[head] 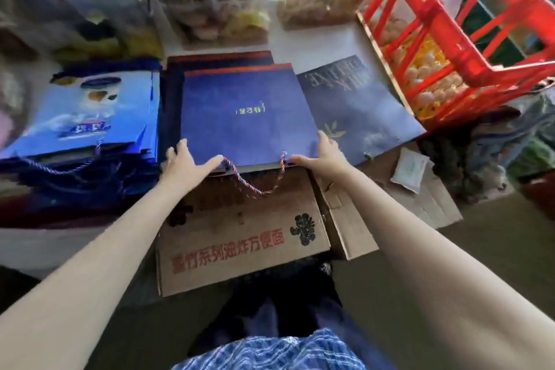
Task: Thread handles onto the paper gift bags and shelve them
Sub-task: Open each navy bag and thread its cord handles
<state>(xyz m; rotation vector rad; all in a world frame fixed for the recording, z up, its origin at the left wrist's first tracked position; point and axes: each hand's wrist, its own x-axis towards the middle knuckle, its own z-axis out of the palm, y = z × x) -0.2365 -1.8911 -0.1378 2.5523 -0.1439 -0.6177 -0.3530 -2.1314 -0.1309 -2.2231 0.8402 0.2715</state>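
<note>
Lying flat at the centre of the counter (pixel 315 42), the dark blue bag (pixel 249 117) tops a small stack of like bags, its mouth edge toward the person and its twisted handle (pixel 255 186) looping down over a carton (pixel 240 237) below. The left hand (pixel 183 164) holds the bag's near left corner, thumb stretched along the mouth edge to where the handle enters; the right hand (pixel 321 158) grips the near right corner, fingers up the side edge, thumb on the near edge. At 3 o'clock of the bag lies a navy bag (pixel 357 105) with pale lettering, partly tucked under it. At 9 o'clock sits a pile of lighter blue bags (pixel 90 120) with cord handles. At 12 o'clock stand clear sacks of snacks (pixel 216 0), blurred. At 2 o'clock a red crate (pixel 468 39) tilts over more packed snacks.
</note>
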